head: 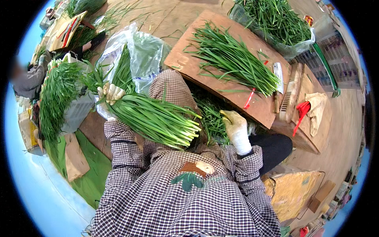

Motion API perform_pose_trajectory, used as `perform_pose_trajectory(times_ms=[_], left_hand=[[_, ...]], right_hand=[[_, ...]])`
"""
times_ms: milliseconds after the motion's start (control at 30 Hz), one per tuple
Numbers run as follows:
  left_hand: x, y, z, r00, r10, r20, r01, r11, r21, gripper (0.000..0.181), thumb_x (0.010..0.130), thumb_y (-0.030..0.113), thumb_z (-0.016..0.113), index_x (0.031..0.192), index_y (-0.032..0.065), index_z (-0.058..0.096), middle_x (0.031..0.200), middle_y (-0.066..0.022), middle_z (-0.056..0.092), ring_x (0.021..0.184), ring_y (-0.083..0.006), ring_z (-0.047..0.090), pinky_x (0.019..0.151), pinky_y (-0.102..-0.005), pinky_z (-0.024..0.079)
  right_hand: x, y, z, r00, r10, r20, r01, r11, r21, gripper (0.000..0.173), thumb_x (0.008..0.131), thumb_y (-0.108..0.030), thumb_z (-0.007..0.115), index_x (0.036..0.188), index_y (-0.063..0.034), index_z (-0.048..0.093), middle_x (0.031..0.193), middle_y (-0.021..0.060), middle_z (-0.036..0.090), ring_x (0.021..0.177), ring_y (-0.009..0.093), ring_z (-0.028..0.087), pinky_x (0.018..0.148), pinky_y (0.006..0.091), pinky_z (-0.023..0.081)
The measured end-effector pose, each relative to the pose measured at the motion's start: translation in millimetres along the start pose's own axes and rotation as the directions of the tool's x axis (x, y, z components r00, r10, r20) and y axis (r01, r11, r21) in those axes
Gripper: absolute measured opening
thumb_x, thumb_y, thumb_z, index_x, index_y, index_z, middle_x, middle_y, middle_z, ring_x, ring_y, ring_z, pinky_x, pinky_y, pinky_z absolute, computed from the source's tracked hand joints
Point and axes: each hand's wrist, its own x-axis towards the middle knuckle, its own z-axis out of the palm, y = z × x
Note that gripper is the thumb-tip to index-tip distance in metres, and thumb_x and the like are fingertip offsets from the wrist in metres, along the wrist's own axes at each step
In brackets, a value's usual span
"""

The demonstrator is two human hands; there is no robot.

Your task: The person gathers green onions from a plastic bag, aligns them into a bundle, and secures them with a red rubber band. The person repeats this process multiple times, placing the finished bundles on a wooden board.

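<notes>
My left hand [111, 93], in a soiled white glove, grips a bunch of long green garlic chives [157, 118] near its leafy end. The pale cut stems point right across my lap. Beside my right knee, my gloved right hand [236, 123] hovers over loose green trimmings [211, 118], with nothing visible between its slightly parted fingers. A second pile of chives [237, 59] lies on the brown board [189, 44] in front of me. At its stem end are a knife [277, 77] with a wooden handle and a red tie [250, 98].
A clear plastic bag [148, 59] with chives stands beyond my left hand. Tied bunches [60, 91] hang over a white crate [78, 111] at left, near another person [29, 78]. At right, a cloth [317, 111] and red ties [302, 114] lie on a box; a full bag [291, 50] stands behind.
</notes>
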Motion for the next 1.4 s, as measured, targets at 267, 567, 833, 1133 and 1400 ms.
perform_pose_trajectory(times_ms=[267,567,833,1133,1400], left_hand=[[9.9,-0.7,4.1,0.999,-0.01,-0.041,0.012,0.998,0.053,0.026,0.095,0.026,0.043,0.077,0.008,0.046,0.054,0.0029,0.038,0.046,-0.0069,0.038,0.06,-0.024,0.039],[-32.2,16.1,-34.8,0.978,0.086,-0.19,-0.084,0.996,0.021,0.024,0.096,0.026,0.041,0.08,0.0092,0.043,0.056,0.0024,0.039,0.047,-0.0083,0.038,0.066,-0.0271,0.038],[-13.7,9.3,-22.9,0.992,0.004,-0.128,-0.007,1.0,-0.023,0.022,0.095,0.025,0.043,0.082,0.0085,0.045,0.058,0.0019,0.039,0.049,-0.0097,0.039,0.068,-0.0283,0.036],[-13.9,10.5,-30.7,0.99,0.005,-0.143,-0.01,0.999,-0.034,0.023,0.096,0.025,0.042,0.08,0.0084,0.045,0.058,0.0018,0.04,0.052,-0.0106,0.041,0.071,-0.0301,0.038],[-5.7,-1.1,-39.3,0.915,0.196,-0.353,-0.208,0.978,0.006,0.023,0.095,0.023,0.043,0.078,0.0083,0.045,0.066,-0.0012,0.045,0.065,-0.0136,0.048,0.084,-0.0328,0.039]], right_hand=[[39.3,-34.4,65.0,0.996,-0.063,0.067,0.024,0.881,0.473,0.014,0.075,-0.007,0.065,0.087,-0.0005,0.068,0.081,0.0135,0.065,0.077,0.02,0.063,0.071,0.0277,0.05],[29.2,-21.2,-14.0,0.999,-0.037,0.03,0.038,0.998,-0.042,0.031,0.067,-0.001,0.068,0.095,-0.013,0.068,0.091,0.0058,0.062,0.092,0.021,0.056,0.078,0.0318,0.046],[51.6,-63.8,44.2,0.684,-0.679,0.268,0.728,0.661,-0.181,0.03,0.07,-0.019,0.055,0.099,-0.0193,0.062,0.092,0.0009,0.054,0.095,0.022,0.051,0.086,0.0404,0.041],[52.2,-66.0,38.0,0.865,-0.432,0.258,0.285,0.843,0.456,0.005,0.074,-0.009,0.061,0.071,-0.0057,0.059,0.075,0.0041,0.055,0.079,0.023,0.053,0.074,0.0357,0.041],[15.8,-1.5,-26.6,0.945,0.01,0.327,0.269,0.547,-0.793,0.056,0.07,-0.019,0.068,0.12,-0.0032,0.048,0.11,0.0159,0.055,0.102,0.033,0.053,0.089,0.0443,0.04]])
